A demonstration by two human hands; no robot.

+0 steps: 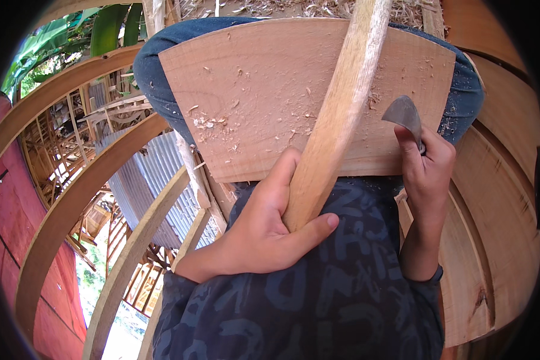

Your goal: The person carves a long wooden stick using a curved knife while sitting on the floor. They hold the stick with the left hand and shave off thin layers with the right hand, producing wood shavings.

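Observation:
A long, squared length of pale wood (342, 108) slants from my belly up and away past the far edge of the view. My left hand (261, 225) is wrapped round its near end, with the thumb lying across the front. On the right, my right hand (429, 165) grips a carving knife with a dark, hooked blade (407, 112). The thumb rests close to the blade, and the handle is mostly hidden in the fist. Blade and wood are apart. Beneath both lies a flat wooden board (264, 78) across my lap, sprinkled with small shavings.
Wooden rails (93, 198) curve along the left, with corrugated metal sheets (168, 174) and stacked timber beyond them. Red planks (27, 240) stand at the far left. Wide wooden boards (492, 180) run down the right side. Wood shavings (270, 8) cover the ground ahead.

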